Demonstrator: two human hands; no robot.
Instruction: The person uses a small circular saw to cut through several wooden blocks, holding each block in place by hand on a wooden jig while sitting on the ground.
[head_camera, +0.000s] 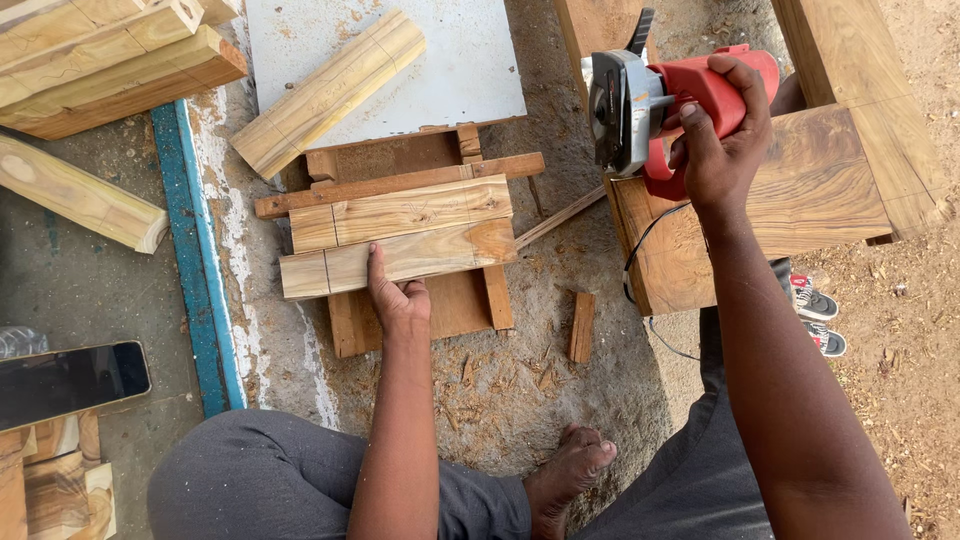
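My left hand (397, 296) presses on the near edge of a pale wooden plank (400, 259), one of two planks (400, 212) lying side by side on a low wooden frame (345, 325). Each plank has a dark line drawn across it near its left end. My right hand (722, 140) grips the red handle of a circular saw (650, 105), held up in the air to the right of the planks, above a wide wooden slab (800, 210). Its black cord (640, 265) hangs down over the slab.
A moulded wood piece (325, 92) lies on a white board (470, 70). Stacked timber (110, 60) sits at top left, a phone (70, 382) at lower left. A small offcut (582, 326) and sawdust lie on the ground by my bare foot (570, 470). Another person's shoes (820, 320) show at right.
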